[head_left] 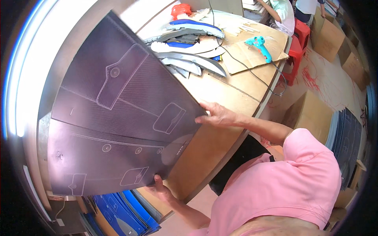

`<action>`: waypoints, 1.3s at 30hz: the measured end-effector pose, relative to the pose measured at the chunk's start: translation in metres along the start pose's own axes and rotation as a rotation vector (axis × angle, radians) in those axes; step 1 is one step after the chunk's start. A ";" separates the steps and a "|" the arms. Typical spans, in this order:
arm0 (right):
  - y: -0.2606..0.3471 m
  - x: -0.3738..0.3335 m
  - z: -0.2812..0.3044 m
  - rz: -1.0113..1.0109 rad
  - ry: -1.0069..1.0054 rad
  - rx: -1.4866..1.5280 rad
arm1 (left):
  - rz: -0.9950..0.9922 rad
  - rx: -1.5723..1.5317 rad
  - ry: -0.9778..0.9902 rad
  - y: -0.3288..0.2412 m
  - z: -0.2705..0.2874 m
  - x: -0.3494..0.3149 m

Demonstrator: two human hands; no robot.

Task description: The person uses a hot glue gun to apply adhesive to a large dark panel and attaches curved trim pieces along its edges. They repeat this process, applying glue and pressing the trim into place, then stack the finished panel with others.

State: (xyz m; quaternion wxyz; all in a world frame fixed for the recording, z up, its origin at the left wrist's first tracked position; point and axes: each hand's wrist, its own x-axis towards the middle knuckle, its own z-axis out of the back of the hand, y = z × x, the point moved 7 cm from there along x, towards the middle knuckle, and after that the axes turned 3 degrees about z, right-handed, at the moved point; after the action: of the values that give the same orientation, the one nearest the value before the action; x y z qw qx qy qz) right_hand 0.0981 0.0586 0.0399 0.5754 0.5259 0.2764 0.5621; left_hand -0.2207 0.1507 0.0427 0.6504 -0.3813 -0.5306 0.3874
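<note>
I hold a large dark, glossy printed board [130, 114] raised and tilted over the workbench. White outlines of pockets, flaps, round buttons and stitching are drawn on its face. My right hand [217, 114] grips its right edge, thumb on the front and fingers behind. My left hand [160, 189] holds its lower edge, the thumb showing on the front while the other fingers are mostly hidden. A small pale mark, possibly a hole or scuff, shows near its left side.
On the wooden bench [208, 88] lie curved grey, white and blue pieces [189, 51], a red plastic bag [181, 11] and a teal glue gun [260, 46] with cord on cardboard. Blue printed boards [122, 212] stand below left. Red stools [296, 51], cartons [328, 37] and a co-worker are beyond.
</note>
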 end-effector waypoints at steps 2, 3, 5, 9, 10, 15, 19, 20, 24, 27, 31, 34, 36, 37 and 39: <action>0.004 -0.004 -0.005 0.104 -0.140 0.009 | -0.028 -0.018 -0.038 0.003 -0.002 0.001; 0.005 -0.002 -0.007 0.089 -0.150 0.047 | -0.012 0.014 -0.050 0.004 0.001 0.004; 0.014 -0.002 0.000 0.136 -0.196 0.033 | -0.005 0.019 -0.060 0.000 0.002 0.004; 0.037 0.001 0.019 0.107 -0.149 -0.089 | -0.006 -0.134 -0.067 -0.023 -0.013 0.013; 0.035 -0.001 0.023 0.078 -0.145 -0.099 | 0.025 -0.163 -0.038 -0.018 -0.015 0.018; 0.028 -0.037 0.080 0.081 -0.409 -0.172 | 0.394 -0.269 -0.024 0.045 -0.024 0.031; 0.004 -0.105 0.179 0.055 -0.859 -0.133 | 0.530 -0.177 0.110 0.086 -0.021 0.036; -0.003 -0.120 0.205 0.030 -0.944 -0.126 | 0.525 -0.203 0.078 0.090 -0.017 0.038; -0.040 -0.150 0.299 -0.050 -1.101 -0.268 | 0.506 -0.145 0.119 0.088 -0.019 0.044; -0.073 -0.135 0.357 -0.197 -1.041 -0.541 | 0.480 -0.117 0.152 0.080 -0.025 0.050; -0.119 -0.086 0.398 -0.269 -0.860 -0.736 | 0.499 0.182 0.063 0.079 -0.022 0.054; -0.150 -0.050 0.418 -0.325 -0.748 -0.922 | 0.182 0.722 -0.022 0.048 -0.035 0.051; -0.163 -0.033 0.423 -0.356 -0.723 -1.018 | 0.198 0.843 0.027 0.043 -0.041 0.047; -0.169 -0.025 0.426 -0.370 -0.711 -1.066 | 0.207 0.904 0.051 0.041 -0.044 0.045; -0.184 -0.008 0.435 -0.489 -0.590 -1.144 | 0.100 0.943 -0.011 0.041 -0.043 0.038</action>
State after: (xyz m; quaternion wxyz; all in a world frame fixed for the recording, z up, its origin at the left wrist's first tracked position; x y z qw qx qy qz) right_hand 0.5572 -0.0434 -0.0025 0.9240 0.1933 -0.1214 0.3069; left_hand -0.1772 0.1981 0.0137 0.7304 -0.0675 -0.2814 0.6187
